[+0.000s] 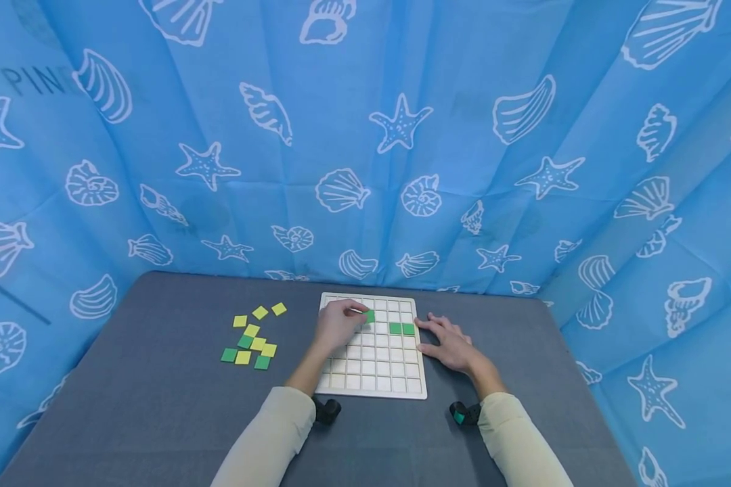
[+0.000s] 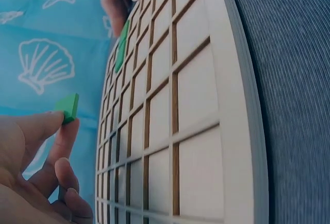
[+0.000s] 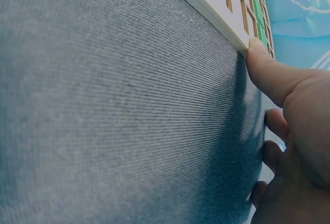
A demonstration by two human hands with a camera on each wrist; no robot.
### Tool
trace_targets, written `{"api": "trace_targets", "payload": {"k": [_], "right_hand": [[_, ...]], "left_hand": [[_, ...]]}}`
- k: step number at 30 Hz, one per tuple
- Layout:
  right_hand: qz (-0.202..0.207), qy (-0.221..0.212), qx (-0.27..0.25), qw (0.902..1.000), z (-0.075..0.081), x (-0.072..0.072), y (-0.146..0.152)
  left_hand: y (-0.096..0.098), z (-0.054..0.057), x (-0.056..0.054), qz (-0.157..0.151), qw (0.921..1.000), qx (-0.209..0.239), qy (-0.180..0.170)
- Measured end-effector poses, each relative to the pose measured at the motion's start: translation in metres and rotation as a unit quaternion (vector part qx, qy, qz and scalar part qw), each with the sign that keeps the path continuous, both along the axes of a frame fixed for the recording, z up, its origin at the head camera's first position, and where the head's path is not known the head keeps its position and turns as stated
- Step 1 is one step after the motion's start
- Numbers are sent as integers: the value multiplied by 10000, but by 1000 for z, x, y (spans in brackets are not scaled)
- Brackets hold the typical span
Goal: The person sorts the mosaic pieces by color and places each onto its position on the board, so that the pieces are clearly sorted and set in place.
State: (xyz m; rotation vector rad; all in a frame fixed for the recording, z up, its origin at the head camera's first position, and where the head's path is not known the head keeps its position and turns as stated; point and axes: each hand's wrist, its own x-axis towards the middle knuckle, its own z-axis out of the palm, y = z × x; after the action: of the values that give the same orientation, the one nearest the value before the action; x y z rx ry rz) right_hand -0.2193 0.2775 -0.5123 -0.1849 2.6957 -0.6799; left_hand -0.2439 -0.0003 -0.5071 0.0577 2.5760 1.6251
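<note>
A white gridded board [image 1: 371, 393] lies flat on the grey table. My left hand [image 1: 335, 327] pinches a small green square tile [image 2: 67, 106] between thumb and index finger, held up over the upper part of the grid. Two green tiles, one [image 1: 395, 329] beside the other [image 1: 409, 329], sit in neighbouring squares near the board's right side. At that right edge is my right hand [image 1: 453, 346], fingers spread and relaxed. In the right wrist view its thumb [image 3: 270, 74] touches the board's rim.
Left of the board, several loose yellow tiles [image 1: 240, 321] and green tiles [image 1: 228, 354] are scattered on the grey tabletop [image 1: 158, 379], some touching or overlapping. A blue curtain [image 1: 353, 135] printed with white shells and starfish hangs behind the table and along its sides.
</note>
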Motion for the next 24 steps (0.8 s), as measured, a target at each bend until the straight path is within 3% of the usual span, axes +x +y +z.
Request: {"api": "trace_targets", "payload": {"k": [14,20,24], "right_hand": [[-47,28,63,10000,-1,0,-1],[-64,-18,30,10000,-2,-1,-1],[-62,-19,19,10000,-2,-1,-1]], "left_hand": [[25,-1,-5,-184,9967,-784,103],[34,-4,-6,-348,9902,-1337,187],[37,-7,-5,-433,9833,-1708,464]]}}
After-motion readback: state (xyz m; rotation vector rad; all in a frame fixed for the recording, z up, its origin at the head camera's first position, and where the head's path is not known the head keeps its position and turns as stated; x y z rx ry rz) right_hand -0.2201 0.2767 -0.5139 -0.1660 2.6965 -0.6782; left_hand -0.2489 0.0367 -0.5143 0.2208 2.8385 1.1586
